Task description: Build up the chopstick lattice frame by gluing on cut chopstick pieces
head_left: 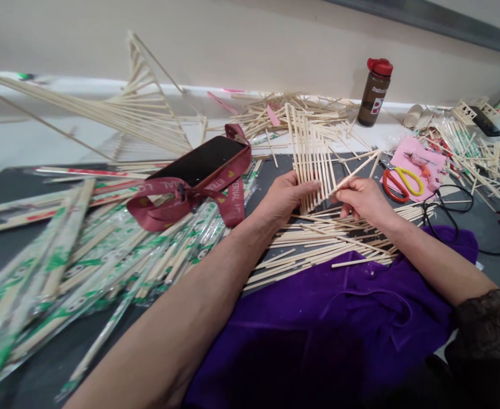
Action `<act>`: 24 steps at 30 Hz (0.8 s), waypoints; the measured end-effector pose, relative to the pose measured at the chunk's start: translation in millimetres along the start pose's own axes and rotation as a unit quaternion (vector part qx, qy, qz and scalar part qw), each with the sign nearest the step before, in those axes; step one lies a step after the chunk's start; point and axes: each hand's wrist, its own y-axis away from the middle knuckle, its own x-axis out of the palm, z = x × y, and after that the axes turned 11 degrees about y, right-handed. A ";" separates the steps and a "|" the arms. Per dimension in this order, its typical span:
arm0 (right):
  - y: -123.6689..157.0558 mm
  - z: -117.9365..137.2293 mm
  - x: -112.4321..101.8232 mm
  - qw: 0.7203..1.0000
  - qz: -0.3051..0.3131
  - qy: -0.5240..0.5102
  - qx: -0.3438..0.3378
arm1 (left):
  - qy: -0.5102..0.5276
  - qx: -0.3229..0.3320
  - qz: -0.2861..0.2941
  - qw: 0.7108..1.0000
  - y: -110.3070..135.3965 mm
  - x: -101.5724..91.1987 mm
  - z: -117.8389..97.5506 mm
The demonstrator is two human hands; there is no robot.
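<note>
Pale, fan-shaped wooden-stick lattice held near-left of brown, red-lidded plastic bottle; long sticks run up and away. Left hand grips lattice's left side, fingers closed; right hand, nearer bottle, pinches lower right edge.

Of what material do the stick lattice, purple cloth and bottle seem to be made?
Stick lattice: likely bare wood or bamboo, pale and matte.
Purple cloth: soft, perhaps velvety fabric, judging by its folds.
Bottle: probably smooth plastic; its brown body looks see-through.
</note>
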 end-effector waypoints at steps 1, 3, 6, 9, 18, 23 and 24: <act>-0.1 0.1 -0.2 1.000 0.001 -0.004 0.002 | 0.004 -0.001 0.001 1.000 0.2 0.2 -0.1; -0.2 0.5 -0.5 1.000 0.002 -0.013 0.004 | 0.007 -0.002 0.002 1.000 0.4 0.4 -0.3; 0.1 1.8 -0.2 1.000 0.001 -0.015 0.003 | 0.000 0.003 0.003 1.000 0.0 -0.2 0.1; 0.5 3.0 0.3 1.000 -0.001 -0.011 0.004 | -0.002 0.008 0.004 1.000 -0.8 -1.4 0.9; -0.2 1.6 1.6 1.000 -0.001 -0.002 0.001 | -0.001 0.009 -0.006 1.000 -0.9 -1.3 1.1; -3.0 -1.7 2.5 1.000 -0.005 0.005 0.007 | -0.014 0.012 -0.004 1.000 -0.4 -1.2 0.7; -3.9 -3.6 2.5 1.000 -0.005 0.009 0.008 | -0.015 0.013 -0.003 1.000 -0.5 -1.2 0.7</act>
